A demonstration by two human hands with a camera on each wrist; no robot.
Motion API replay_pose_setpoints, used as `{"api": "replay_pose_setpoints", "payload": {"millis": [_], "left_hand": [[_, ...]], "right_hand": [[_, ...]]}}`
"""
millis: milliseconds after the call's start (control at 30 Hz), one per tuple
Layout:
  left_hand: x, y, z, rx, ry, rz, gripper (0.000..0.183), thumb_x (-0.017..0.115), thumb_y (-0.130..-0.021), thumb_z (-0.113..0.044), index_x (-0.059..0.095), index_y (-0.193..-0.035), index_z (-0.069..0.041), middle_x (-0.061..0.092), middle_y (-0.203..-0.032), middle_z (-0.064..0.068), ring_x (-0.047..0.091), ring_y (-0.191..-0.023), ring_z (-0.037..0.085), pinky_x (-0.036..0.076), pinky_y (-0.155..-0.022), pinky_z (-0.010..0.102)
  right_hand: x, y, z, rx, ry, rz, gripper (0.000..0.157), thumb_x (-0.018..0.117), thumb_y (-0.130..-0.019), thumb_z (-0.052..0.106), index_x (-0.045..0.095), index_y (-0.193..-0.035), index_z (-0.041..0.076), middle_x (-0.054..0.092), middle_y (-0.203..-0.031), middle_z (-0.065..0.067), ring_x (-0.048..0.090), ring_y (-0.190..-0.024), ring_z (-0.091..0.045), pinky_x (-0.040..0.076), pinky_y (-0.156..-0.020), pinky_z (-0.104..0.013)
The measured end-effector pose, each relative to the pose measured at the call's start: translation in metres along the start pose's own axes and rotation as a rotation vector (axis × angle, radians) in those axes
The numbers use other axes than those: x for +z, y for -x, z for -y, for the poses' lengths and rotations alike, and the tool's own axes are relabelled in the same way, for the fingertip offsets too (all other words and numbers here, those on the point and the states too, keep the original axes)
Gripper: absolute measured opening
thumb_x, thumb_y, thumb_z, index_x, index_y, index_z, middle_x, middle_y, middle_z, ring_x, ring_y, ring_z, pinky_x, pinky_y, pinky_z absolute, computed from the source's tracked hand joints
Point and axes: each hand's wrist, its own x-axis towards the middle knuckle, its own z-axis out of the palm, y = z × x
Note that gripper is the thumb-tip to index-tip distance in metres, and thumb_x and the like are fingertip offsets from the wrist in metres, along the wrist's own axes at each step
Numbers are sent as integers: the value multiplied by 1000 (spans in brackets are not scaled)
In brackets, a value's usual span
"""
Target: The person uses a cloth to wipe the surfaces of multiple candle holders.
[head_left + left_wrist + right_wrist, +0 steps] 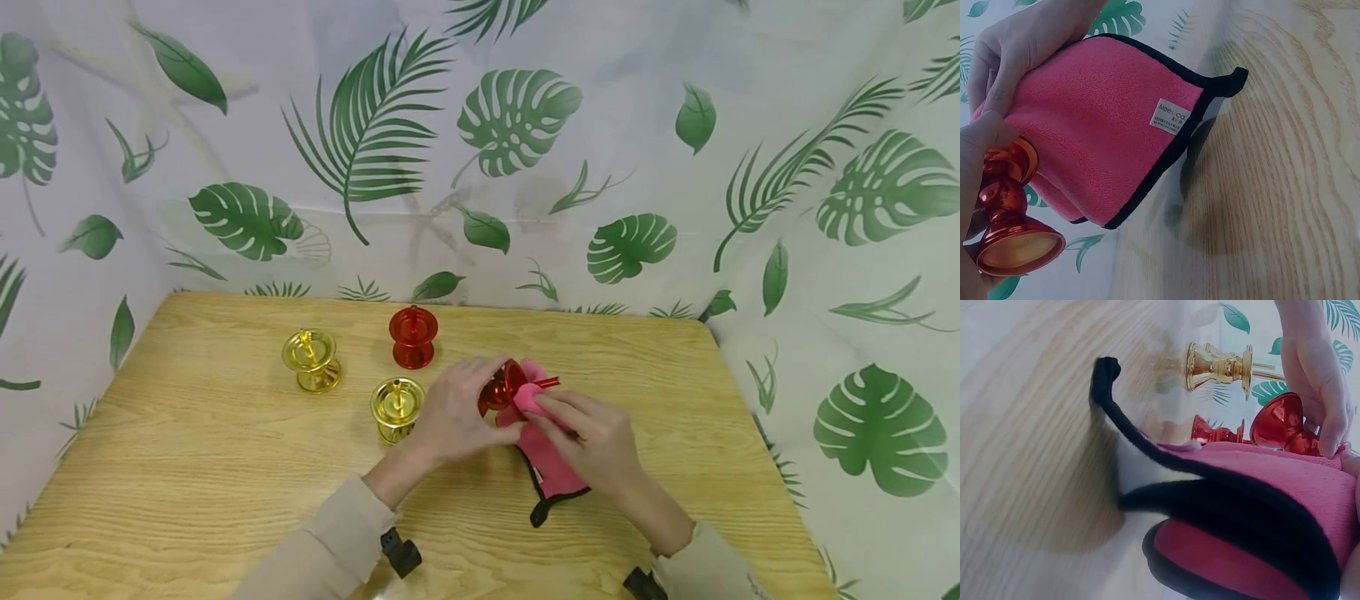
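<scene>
My left hand [457, 412] grips a shiny red candle holder [1007, 212], tipped on its side with its hollow foot towards the left and its spike pointing right. A pink cloth [553, 462] with black edging and a hanging loop is pinched in my right hand [603, 437]. Bunched cloth lies against the holder's dish around the spike. The rest of the cloth hangs below, its white label [1169, 117] facing the left wrist view. In the right wrist view, the cloth's folded edge [1235, 487] covers part of the held holder.
Just left of my left hand stands a gold candle holder [397, 406]. Another gold one [315, 362] is farther left, and a second red one [413, 335] stands behind, all upright on the wooden table [225, 467]. Leaf-patterned sheets [420, 167] enclose the back and sides.
</scene>
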Motion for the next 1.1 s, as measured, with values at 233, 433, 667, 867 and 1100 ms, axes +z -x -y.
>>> {"api": "replay_pose_setpoints", "payload": {"millis": [233, 433, 667, 867, 1100], "left_hand": [[-4, -1, 2, -33, -1, 16, 74, 79, -70, -46, 56, -132, -13, 69, -110, -2, 64, -99, 12, 54, -82, 28], [-5, 0, 3, -13, -27, 10, 74, 79, -68, -47, 56, -130, -14, 69, -109, -3, 64, -98, 13, 54, -82, 30], [-2, 0, -2, 21, -36, 15, 75, 78, -69, -46, 56, -133, -12, 69, -113, -1, 64, -98, 13, 54, -82, 29], [-1, -1, -2, 58, -104, 9, 75, 78, -70, -46, 56, -133, -10, 69, -112, 0, 65, -100, 16, 53, -90, 33], [-4, 0, -1, 22, -38, 31, 75, 79, -70, -44, 56, -133, -11, 69, -115, 0, 64, -103, 16, 53, -90, 32]], "right_hand": [[-13, -1, -6, -13, 44, -70, 30, 67, -91, 30, 77, -97, 3, 75, -84, -11, 69, -60, -16, 49, -49, -18], [-18, -1, -8, -46, 65, -82, 27, 67, -92, 29, 77, -95, 4, 75, -83, -10, 66, -55, -14, 45, -45, -17], [-7, -1, -3, -105, 96, -33, 26, 66, -93, 27, 76, -101, 4, 75, -84, -8, 71, -64, -18, 53, -51, -24], [-3, -4, 4, -8, 36, 37, 24, 71, -88, 22, 76, -105, 6, 75, -85, -7, 69, -61, -14, 50, -50, -19], [-3, -5, 2, -98, 66, 27, 26, 64, -94, 25, 75, -106, 5, 75, -84, -8, 71, -65, -16, 55, -54, -24]]}}
